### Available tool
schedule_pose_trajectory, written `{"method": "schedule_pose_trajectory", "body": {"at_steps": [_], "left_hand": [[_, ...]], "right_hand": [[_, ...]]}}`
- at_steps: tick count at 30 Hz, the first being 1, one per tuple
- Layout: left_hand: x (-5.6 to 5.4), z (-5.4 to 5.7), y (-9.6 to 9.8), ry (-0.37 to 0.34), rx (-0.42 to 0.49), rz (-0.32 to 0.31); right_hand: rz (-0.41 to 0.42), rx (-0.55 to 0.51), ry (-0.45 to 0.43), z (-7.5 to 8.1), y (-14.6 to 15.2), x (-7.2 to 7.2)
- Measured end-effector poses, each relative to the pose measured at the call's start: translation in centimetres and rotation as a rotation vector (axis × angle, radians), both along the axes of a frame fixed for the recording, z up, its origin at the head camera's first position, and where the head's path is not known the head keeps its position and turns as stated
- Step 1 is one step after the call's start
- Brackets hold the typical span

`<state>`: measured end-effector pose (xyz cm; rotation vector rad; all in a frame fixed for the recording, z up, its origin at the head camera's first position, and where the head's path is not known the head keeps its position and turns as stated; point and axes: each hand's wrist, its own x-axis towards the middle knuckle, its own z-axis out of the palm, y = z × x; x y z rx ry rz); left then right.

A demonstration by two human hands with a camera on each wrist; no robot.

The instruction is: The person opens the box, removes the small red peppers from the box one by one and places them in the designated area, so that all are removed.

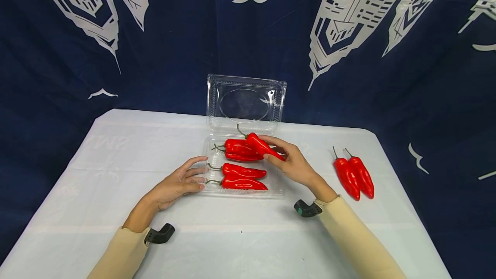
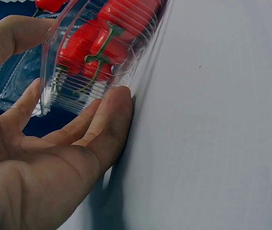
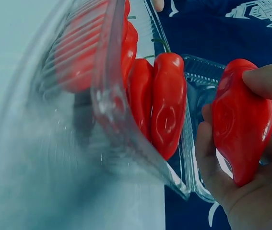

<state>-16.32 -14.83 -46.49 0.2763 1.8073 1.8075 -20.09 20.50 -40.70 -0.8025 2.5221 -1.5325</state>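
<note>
The held pepper [image 1: 261, 143] lies between my hands, nearer the right. My left hand [image 1: 176, 186], fingers spread, touches the clear container [image 1: 276, 184]; four peppers [image 1: 244, 170] lie inside. My right hand [image 1: 292, 162] pinches the held pepper, its long axis slanting, stem far-left, tip near-right. Two loose peppers [image 1: 347, 179] sit to that hand's right.
</note>
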Motion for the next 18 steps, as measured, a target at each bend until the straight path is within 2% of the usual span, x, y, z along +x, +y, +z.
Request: {"method": "schedule_pose_trajectory", "body": {"at_steps": [8, 18], "left_hand": [[0.0, -0.1, 0.0, -0.002, 0.002, -0.001], [0.0, -0.1, -0.1, 0.000, 0.002, -0.005]], "right_hand": [[-0.096, -0.022, 0.012, 0.4, 1.3, 0.5], [-0.215, 0.009, 0.038, 0.6, 3.7, 1.1]]}}
